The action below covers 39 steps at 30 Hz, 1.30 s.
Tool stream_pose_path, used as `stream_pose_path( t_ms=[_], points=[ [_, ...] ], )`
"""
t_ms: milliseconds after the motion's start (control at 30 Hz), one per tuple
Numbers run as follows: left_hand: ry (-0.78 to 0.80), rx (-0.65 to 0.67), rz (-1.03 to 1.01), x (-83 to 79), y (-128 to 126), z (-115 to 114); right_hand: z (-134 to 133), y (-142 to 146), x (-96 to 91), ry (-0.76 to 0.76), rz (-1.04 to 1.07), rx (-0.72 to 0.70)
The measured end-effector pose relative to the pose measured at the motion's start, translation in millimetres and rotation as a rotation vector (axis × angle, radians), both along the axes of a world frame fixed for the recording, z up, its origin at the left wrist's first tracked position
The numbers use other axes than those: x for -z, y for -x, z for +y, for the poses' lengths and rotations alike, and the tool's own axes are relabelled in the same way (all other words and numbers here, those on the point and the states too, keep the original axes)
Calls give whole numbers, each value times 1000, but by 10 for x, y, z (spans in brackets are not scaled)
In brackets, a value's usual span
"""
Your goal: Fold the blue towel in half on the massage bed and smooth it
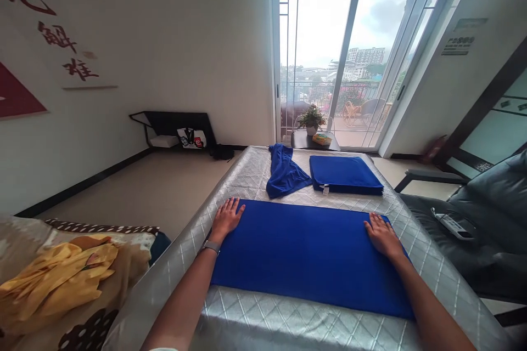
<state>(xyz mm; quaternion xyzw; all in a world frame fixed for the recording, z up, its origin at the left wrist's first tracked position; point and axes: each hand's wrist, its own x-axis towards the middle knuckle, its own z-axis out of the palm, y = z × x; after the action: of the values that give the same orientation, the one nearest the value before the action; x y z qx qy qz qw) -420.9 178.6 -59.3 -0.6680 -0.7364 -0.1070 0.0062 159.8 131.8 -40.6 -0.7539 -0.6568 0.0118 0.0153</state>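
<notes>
A blue cloth (308, 258), flat and folded into a long rectangle, lies across the silver quilted cover (284, 304) in front of me. My left hand (227, 216) rests on its far left corner, palm down with the fingers stretched out. On the far right corner my right hand (383, 233) lies flat in the same way, fingers spread. Beyond the cloth sits a neat stack of folded blue cloths (346, 173) with a white tag at its near edge. Left of that stack, a crumpled blue cloth (284, 173) lies loosely.
A dark armchair (436, 225) holding a power strip (453, 225) stands on the right. At left, yellow fabric (61, 274) lies on a patterned seat. A small table (298, 140) with a potted plant (312, 119) stands past the far edge, before a glass sliding door (317, 27).
</notes>
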Motion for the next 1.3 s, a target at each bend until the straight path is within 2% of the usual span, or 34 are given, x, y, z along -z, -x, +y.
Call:
stream_pose_path(
  t_ms=[67,133,267,367,433,500,600,700,767,833,900,1000,1200,1300],
  points=[
    [12,-7,2,-14,-14,-4,-1,-187,20,-3,6,56],
    [32,-7,4,-49,-24,-14,-5,-235,13,-1,11,76],
    [74,-1,28,-172,-31,-47,-49,-140,-87,-24,15,95],
    [13,-29,53,-267,-145,-112,-139,16,-200,-158,-19,59],
    [-68,-2,56,-307,-361,-201,-234,245,-263,-261,-42,-6],
    [-105,125,37,-317,-707,-342,-358,619,-294,-288,-32,-92],
    [-96,417,-6,-275,-1354,-633,-581,1350,-271,-213,50,-268],
    [-120,623,-26,-192,-1885,-929,-788,1979,-197,-133,140,-414],
    [-101,673,-33,-142,-2066,-1069,-882,2203,-152,-63,163,-443],
    [-77,676,-28,-114,-2091,-1145,-933,2246,-126,-3,161,-425],
    [-66,656,-18,-104,-1971,-1171,-956,2125,-111,17,152,-383],
    [-30,581,-3,-86,-1530,-1188,-995,1667,-49,-5,125,-291],
    [-22,192,67,95,-100,-1379,-1265,138,335,-122,27,-10],
    [-60,109,81,185,325,-1482,-1394,-396,504,-207,49,73]
  ],
)
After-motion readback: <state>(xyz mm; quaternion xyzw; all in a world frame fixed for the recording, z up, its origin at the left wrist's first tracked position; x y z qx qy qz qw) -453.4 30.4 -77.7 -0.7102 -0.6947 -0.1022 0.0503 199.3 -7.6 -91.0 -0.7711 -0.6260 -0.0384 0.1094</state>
